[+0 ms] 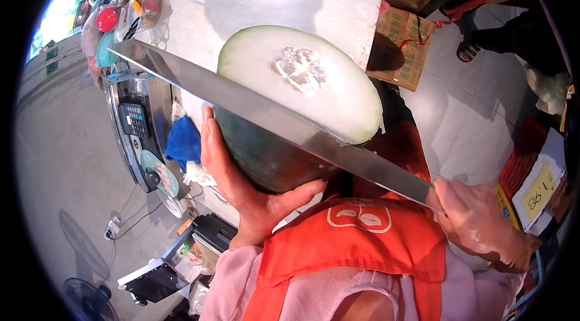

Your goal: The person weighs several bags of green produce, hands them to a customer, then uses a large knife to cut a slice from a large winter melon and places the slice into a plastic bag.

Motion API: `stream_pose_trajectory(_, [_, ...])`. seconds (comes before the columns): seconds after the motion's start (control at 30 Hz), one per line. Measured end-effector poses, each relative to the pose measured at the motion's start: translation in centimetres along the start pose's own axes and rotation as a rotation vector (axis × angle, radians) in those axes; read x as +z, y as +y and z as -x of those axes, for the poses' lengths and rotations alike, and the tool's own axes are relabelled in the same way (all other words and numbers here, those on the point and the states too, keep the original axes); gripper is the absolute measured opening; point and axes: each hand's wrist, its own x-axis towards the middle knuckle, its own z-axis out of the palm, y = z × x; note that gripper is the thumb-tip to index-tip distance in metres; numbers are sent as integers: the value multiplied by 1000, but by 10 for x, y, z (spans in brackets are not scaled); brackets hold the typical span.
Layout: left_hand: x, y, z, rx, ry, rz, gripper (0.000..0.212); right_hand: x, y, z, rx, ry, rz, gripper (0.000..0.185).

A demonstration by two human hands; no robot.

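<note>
A large winter melon (276, 153) with dark green rind lies on the white table. Its cut face shows white flesh and a seedy core. My left hand (253, 189) cups the rind from the near left side, fingers and thumb spread around it. In my right hand (471, 216) is a long, broad knife (272, 114), gripped at its lower right end; the handle is hidden by the fingers. The blade slants up and left across the melon in this view, and its tip reaches beyond the melon towards the upper left. Whether the edge touches the flesh, I cannot tell.
A steel scale (149, 126) with a calculator and a blue cloth (183, 139) lie left of the melon. A clear plastic cup (144, 10) stands at the table's upper left. Flattened cardboard (403, 49) and another person's sandalled foot (467, 51) are beyond the right edge. A red basket (525, 153) stands at right.
</note>
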Motion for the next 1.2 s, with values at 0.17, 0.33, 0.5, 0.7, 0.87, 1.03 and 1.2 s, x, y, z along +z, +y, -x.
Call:
stream_pose_trajectory(0.17, [2,-13,6,-22,27,142,136,-5,1,6,28,-83,-51,50])
stream_pose_trajectory(0.33, [-1,-15,5,-19,-15,150,138,-1,8,9,-40,-39,-116,63])
stream_pose_trajectory(0.5, [-4,-15,6,-50,-39,180,137,3,11,8,-46,-10,-129,64])
stream_pose_trajectory(0.7, [-6,-16,6,-95,-55,192,136,-1,7,7,-32,-23,-66,60])
stream_pose_trajectory(0.87, [-7,-13,4,-36,-74,146,138,-8,7,4,-40,-55,-61,58])
stream_pose_trajectory(1.03, [-5,-20,11,-50,-36,223,139,-14,6,2,-49,-131,-66,57])
stream_pose_trajectory(1.2, [-11,-15,2,-8,-80,105,137,-11,10,-2,-75,-132,-76,55])
